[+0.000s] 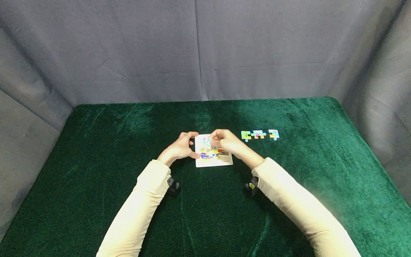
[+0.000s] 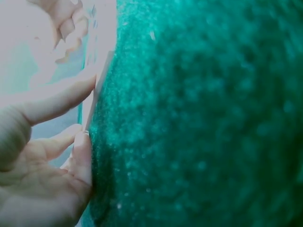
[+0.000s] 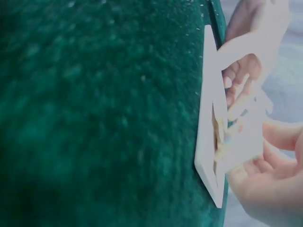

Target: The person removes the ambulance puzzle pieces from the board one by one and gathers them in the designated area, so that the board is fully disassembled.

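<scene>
A square puzzle board point(image 1: 205, 164) with a pale rim and a colourful picture lies on the green cloth in front of me. My left hand point(image 1: 180, 147) holds its left side, thumb near the lower left and a finger at the upper left corner. Over the board, my right hand point(image 1: 226, 141) pinches a jigsaw piece point(image 3: 248, 142) between thumb and fingers. In the right wrist view that piece is tilted up, close above the board's surface. The right hand covers part of the upper right of the picture.
To the right of the board lie three jigsaw pieces in a row: a green one point(image 1: 245, 135), a purple-and-white one point(image 1: 258, 134) beside it, and a blue-and-orange one point(image 1: 274, 134) further off. Grey curtains point(image 1: 144, 53) hang behind the green-covered table point(image 1: 112, 171).
</scene>
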